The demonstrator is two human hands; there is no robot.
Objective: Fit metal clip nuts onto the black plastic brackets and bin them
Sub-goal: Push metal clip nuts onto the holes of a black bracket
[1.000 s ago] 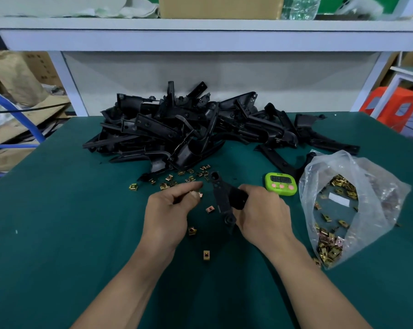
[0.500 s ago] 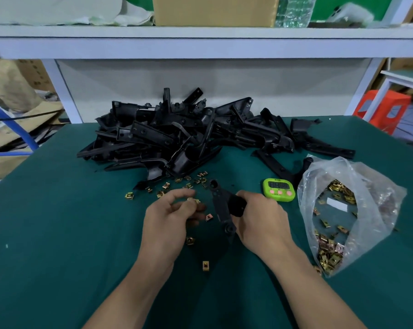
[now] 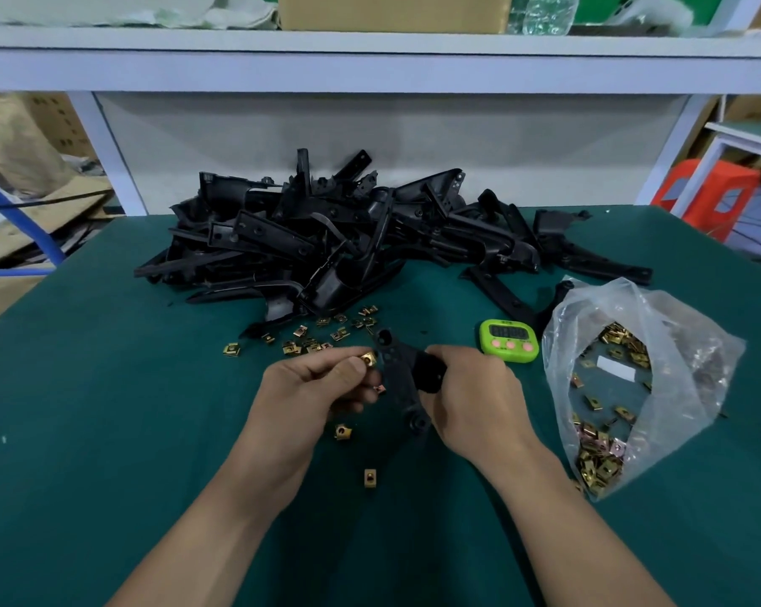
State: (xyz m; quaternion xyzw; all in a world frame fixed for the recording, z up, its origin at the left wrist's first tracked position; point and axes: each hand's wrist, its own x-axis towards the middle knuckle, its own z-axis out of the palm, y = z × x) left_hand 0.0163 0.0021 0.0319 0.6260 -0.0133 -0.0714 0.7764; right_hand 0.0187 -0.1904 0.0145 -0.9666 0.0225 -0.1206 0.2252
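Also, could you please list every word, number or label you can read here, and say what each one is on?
No text here can be read with certainty.
Green timer: dark digits on its display, too blurred to read.
White label inside the plastic bag: no legible print.
Cardboard box at the far left: dark printed marks, too small and blurred to read.
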